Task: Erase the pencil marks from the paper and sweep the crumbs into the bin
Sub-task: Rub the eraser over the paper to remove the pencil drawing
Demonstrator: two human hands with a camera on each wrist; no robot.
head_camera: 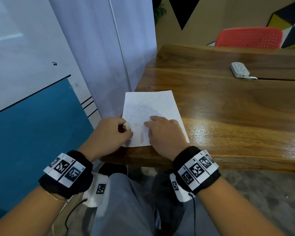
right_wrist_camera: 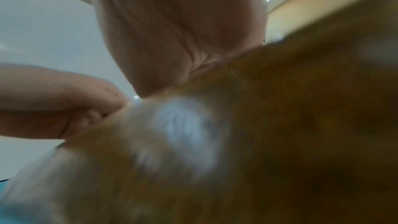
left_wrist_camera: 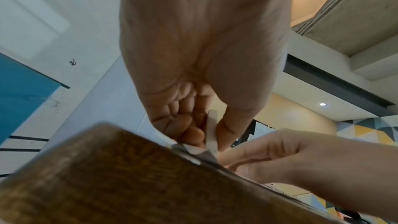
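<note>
the left hand (head_camera: 109, 132) pinched the small white block eraser (head_camera: 127, 125) at the white paper sheet's (head_camera: 152, 106) near-left edge; the right hand (head_camera: 163, 133) lay flat beside it.

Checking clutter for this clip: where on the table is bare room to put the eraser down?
Bare wood lies right of the paper, up to the power strip. Crowded: the paper's near end, where the left hand pinches the eraser and the right hand presses flat.

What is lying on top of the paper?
On the paper: the right hand lies flat, the left hand holds an eraser, with dark crumbs between. Marks beneath the hands are hidden.
</note>
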